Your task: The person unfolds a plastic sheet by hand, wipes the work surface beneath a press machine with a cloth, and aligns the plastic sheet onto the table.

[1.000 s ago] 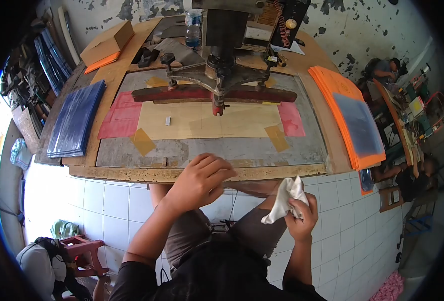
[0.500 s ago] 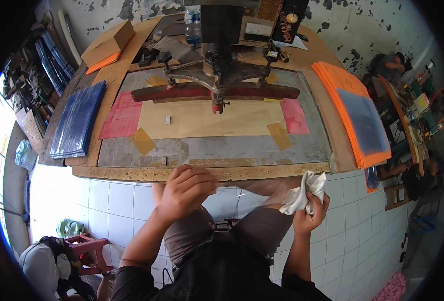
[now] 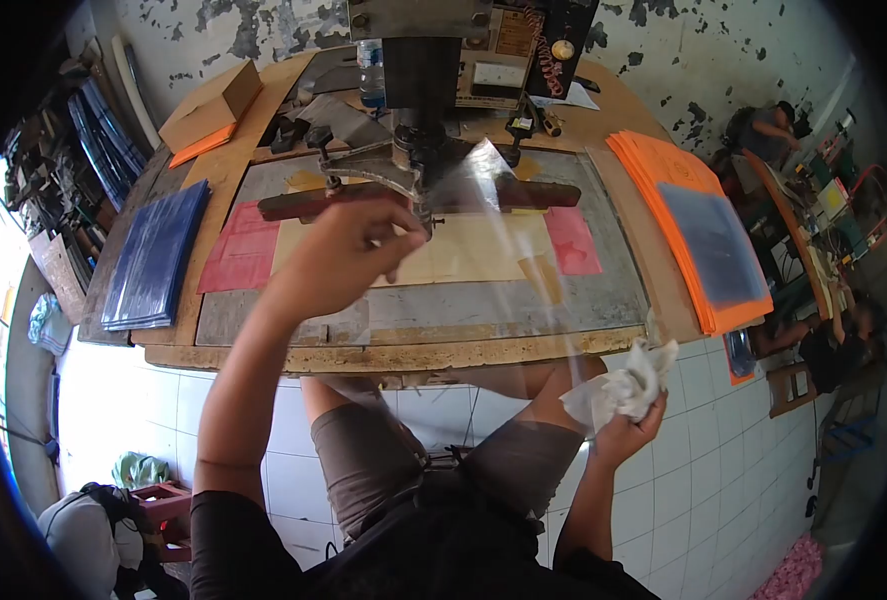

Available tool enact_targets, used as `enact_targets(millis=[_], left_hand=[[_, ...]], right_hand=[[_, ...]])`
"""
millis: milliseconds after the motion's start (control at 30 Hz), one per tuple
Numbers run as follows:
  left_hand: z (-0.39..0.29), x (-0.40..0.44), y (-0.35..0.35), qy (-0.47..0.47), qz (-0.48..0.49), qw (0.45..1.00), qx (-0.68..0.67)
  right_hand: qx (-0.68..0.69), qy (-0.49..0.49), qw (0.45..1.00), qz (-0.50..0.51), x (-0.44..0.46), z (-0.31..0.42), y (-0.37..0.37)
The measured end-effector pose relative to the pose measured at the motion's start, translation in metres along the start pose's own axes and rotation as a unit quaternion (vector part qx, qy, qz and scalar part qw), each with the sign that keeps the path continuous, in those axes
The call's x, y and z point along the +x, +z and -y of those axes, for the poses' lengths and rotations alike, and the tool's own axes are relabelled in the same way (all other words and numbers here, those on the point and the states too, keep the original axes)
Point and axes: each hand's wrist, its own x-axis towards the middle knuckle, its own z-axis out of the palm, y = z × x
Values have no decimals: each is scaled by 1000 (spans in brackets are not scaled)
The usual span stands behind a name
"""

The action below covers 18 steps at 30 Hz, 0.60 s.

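At 12 o'clock the press head (image 3: 418, 75) and its long bar (image 3: 543, 196) block the way across the surface (image 3: 231, 316). The left hand (image 3: 338, 258) and a slanting clear film (image 3: 488, 165) screen the middle. Toward 3 o'clock, a bare strip leaves passage between clear film and orange stack (image 3: 648, 180); toward 8, another runs between forearm (image 3: 233, 420) and blue stack (image 3: 158, 258). The right hand (image 3: 626, 432) with its cloth (image 3: 638, 378) obstructs 4 o'clock.

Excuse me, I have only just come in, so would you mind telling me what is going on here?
A seated person's left hand is raised over the worktable, apparently pinching a clear sheet that spans its front edge. The right hand, lower and beyond that edge, holds a crumpled white cloth. The press stands behind the left hand, with a blue stack and orange stack on opposite sides.
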Motion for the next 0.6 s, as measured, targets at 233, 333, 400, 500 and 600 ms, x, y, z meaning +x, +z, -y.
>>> enact_targets(millis=[233,333,400,500,600], left_hand=[[70,26,64,-47,6,996,81],[78,26,94,12,-24,979,201],[88,29,117,78,-71,963,248],[71,30,124,119,-95,927,341],[58,10,119,190,-169,892,373]], right_hand=[[114,36,980,-162,18,-3,-22],[62,-116,990,-42,20,19,-12],[-2,-231,969,88,27,64,20],[-45,-252,941,220,36,54,68],[-168,-186,894,370,41,49,110]])
